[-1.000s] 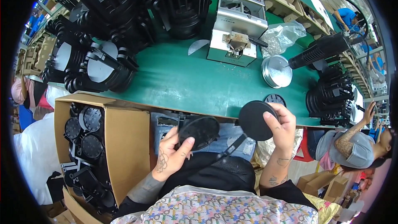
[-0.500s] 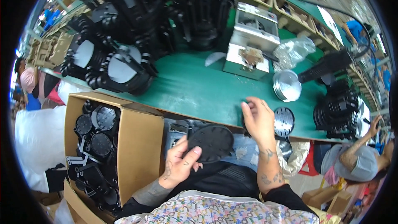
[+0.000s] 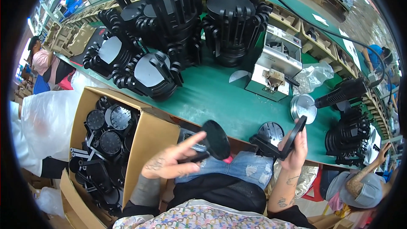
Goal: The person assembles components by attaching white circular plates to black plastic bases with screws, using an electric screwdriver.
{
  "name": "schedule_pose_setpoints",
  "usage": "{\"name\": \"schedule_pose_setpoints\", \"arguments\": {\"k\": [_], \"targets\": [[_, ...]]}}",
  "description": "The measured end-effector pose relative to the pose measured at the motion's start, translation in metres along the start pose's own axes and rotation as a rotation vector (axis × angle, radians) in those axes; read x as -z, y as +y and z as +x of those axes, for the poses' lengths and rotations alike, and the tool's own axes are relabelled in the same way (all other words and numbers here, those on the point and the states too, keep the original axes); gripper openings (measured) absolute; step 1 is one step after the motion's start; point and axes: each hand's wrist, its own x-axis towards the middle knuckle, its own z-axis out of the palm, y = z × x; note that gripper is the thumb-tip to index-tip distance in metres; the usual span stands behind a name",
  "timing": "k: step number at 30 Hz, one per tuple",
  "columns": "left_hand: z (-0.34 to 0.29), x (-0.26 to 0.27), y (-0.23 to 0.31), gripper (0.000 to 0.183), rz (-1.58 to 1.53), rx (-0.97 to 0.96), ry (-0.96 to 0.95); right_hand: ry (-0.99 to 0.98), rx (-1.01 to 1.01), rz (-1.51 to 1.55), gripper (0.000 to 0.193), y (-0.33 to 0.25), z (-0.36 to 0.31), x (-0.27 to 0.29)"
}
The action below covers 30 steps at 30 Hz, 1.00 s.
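Observation:
Over my lap, a black piece with a round plate (image 3: pixel 217 141) tilts beside my left hand (image 3: pixel 171 161). Its short dark bar lies between my spread index finger and the lower fingers, which seem to hold it. My right hand (image 3: pixel 295 150) grips a black folding stand (image 3: pixel 292 138) near the table's front edge. This stand's round plate is turned nearly edge-on, and its arm reaches left. Just behind that arm, a round plate with a shiny grey face (image 3: pixel 271 131) lies on the green table (image 3: pixel 199 106).
To my left, an open cardboard box (image 3: pixel 159 140) holds several black parts. Tall stacks of black stands (image 3: pixel 231 29) occupy the table's back left. A metal box fixture (image 3: pixel 271 78), round silver tins (image 3: pixel 304 108) and more stacked stands (image 3: pixel 347 135) stand rightward. A person (image 3: pixel 360 178) sits far right.
My left hand has moved left, and its round piece has turned from flat to tilted. My right hand, empty before, has taken hold of a black folding stand and come nearer me.

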Motion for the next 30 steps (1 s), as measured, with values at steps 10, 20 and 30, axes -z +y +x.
{"name": "schedule_pose_setpoints", "arguments": {"k": [10, 20, 30], "targets": [[0.069, -0.008, -0.06, 0.085, 0.229, -0.459, 0.347, 0.249, -0.398, -0.257, 0.055, 0.033, -0.016, -0.064], [0.073, -0.005, -0.076, 0.087, 1.305, -0.228, 0.627, -0.158, -0.123, -1.545, 0.101, 0.055, -0.005, -0.072], [0.1, -0.029, -0.04, 0.056, 1.202, -0.324, 0.638, -0.172, -0.344, -1.824, 0.1, 0.041, 0.015, -0.076]]}}
